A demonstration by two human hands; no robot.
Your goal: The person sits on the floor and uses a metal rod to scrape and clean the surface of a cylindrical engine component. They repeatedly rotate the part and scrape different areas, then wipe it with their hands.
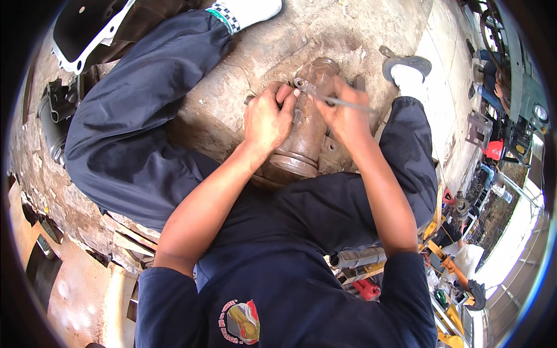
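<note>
On the floor [360, 29] between the legs [145, 93] lies the cylinder [304, 124], which the left hand [268, 119], its grip unclear beside the hole [300, 83], should brace firmly while the right hand [347, 120], pinching the rod [348, 104], guides it lightly.

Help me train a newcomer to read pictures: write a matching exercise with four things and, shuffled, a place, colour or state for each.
1. thin rod
2. metal tube
3. right sock
4. left hand

A. rusty brown
B. white
C. at the metal tube's left side
D. held in the right hand

Pairs: 1-D, 2-A, 3-B, 4-C
</note>
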